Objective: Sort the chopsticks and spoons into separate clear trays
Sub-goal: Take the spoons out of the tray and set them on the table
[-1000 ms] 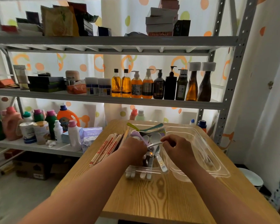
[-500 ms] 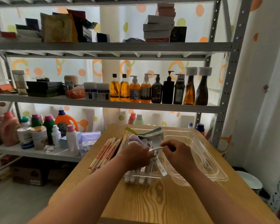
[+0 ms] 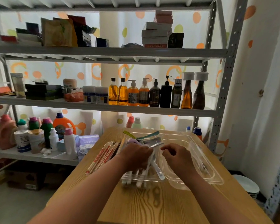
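- Head view: I see the left hand with fingers curled round a bundle of spoons, low inside the left clear tray.
- A metal spoon pokes out of that grip toward the right hand. Its fingers are curled and their tips are just beside the handle end, but I cannot tell whether they pinch it.
- The right clear tray sits touching the left one, under the right hand.
- Wrapped chopsticks lie on the table, just left of the spoon tray.
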`<state>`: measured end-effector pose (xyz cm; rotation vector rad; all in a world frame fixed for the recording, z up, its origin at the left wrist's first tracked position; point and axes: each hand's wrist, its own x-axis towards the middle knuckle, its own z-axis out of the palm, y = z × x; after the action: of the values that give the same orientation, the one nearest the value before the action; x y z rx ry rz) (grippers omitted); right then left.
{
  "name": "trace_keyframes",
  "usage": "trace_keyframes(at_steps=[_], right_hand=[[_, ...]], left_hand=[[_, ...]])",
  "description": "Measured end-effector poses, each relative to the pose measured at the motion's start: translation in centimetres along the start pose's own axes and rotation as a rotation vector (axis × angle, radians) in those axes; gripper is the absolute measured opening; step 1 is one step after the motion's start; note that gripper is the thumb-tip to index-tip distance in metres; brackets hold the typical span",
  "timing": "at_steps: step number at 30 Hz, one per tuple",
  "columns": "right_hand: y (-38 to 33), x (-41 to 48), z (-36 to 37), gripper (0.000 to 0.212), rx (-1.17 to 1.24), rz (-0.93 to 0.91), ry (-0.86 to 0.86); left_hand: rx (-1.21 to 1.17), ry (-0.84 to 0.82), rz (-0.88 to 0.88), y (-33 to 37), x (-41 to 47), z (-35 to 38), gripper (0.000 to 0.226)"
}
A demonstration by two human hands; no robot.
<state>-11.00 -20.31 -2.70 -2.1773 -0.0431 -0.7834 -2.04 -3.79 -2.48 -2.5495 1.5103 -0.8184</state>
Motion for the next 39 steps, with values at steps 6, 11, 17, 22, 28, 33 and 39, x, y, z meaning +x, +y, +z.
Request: trace_keyframes(at_steps=[6, 11, 17, 22, 28, 33, 39], right_hand=[[-0.6, -0.2, -0.3, 0.012, 0.038, 0.03, 0.0], [-1.2, -0.6, -0.4, 0.013, 0.103, 0.076, -0.011], [-2.2, -0.9, -1.0, 0.019, 0.299, 0.187, 0.011], [-2.6, -0.6, -1.9, 0.021, 0.583, 0.363, -0.001], [-3.0, -0.1, -3.7, 0.023, 0.796, 0.458, -0.028], [-1.5, -0.4, -4.8, 0.026, 0.701, 0.412, -0.086], [-0.4, -0.3, -5.3, 0.019, 0.653, 0.428, -0.007]], left_hand=[[-0.392, 0.248, -0.361, -0.4, 0.9, -3.4, 0.02], [-0.62, 0.466, -0.567, -0.3, 1.9, -5.6, 0.013], [-0.684, 0.593, -0.561, 1.0, 2.3, -7.2, 0.014], [-0.664, 0.576, -0.348, 3.3, 3.0, -7.4, 0.015], [-0.502, 0.355, -0.057, 5.5, 2.9, -6.6, 0.016], [-0.524, 0.301, -0.034, 6.2, 3.2, -5.4, 0.021], [-0.558, 0.25, 0.01, 7.0, 3.8, -4.3, 0.026]])
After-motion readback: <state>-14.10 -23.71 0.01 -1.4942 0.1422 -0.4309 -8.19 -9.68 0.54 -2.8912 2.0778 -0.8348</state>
